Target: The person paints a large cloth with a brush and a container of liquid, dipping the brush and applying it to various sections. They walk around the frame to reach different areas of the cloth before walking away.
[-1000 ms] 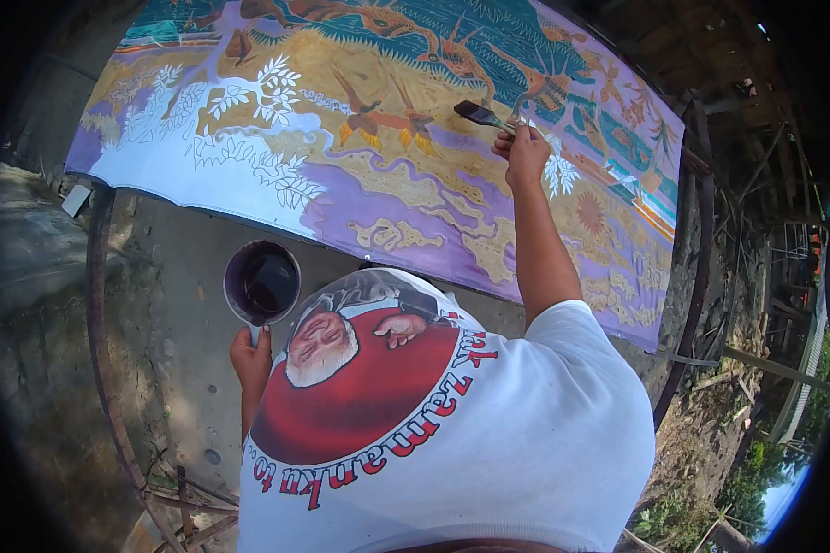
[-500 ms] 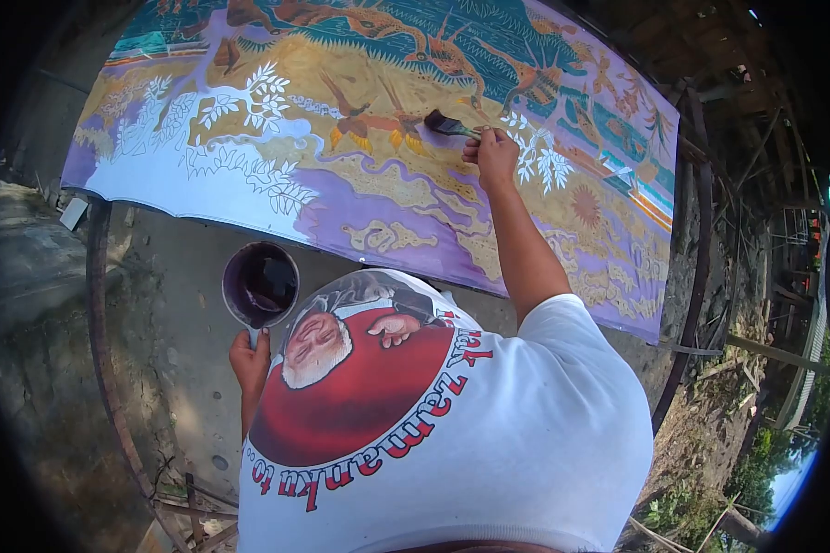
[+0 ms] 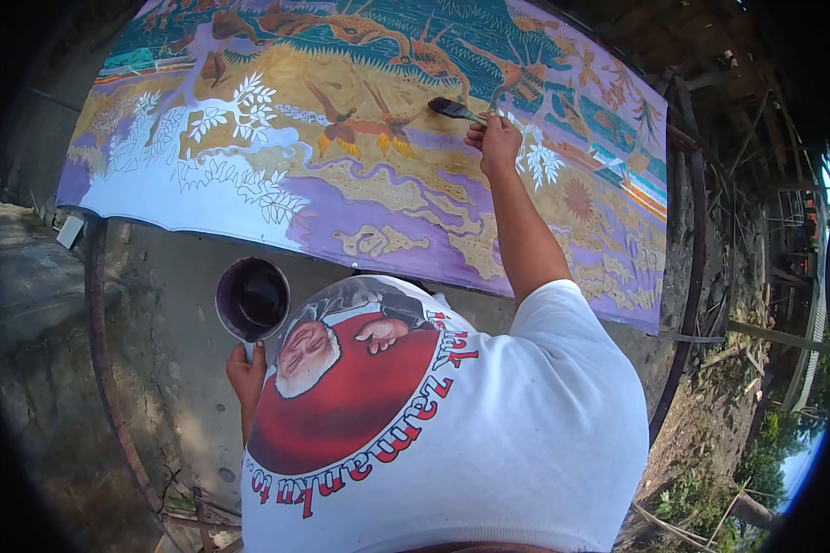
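Stretched out before me is a large patterned cloth point(image 3: 378, 194) with birds, leaves and waves in brown, purple and teal. Its lower left part is white with outlined leaves. My right hand point(image 3: 498, 147) is closed round the handle of a paintbrush point(image 3: 450, 108), whose dark, wet-looking bristles point left over the brown area. Low on the left, my left hand point(image 3: 245, 373) grips the pale handle of a saucepan point(image 3: 253, 297) with dark purple liquid in it. The pan hangs just below the cloth's front edge.
A curved wooden pole point(image 3: 101, 341) runs down the left side, and another beam point(image 3: 696, 230) stands along the right of the cloth. Concrete ground point(image 3: 180, 304) lies beneath. Sticks and timber are scattered at the right, with greenery farther off.
My right hand and the brush have moved slightly up and away from me over the cloth. The saucepan has shifted a little left and down.
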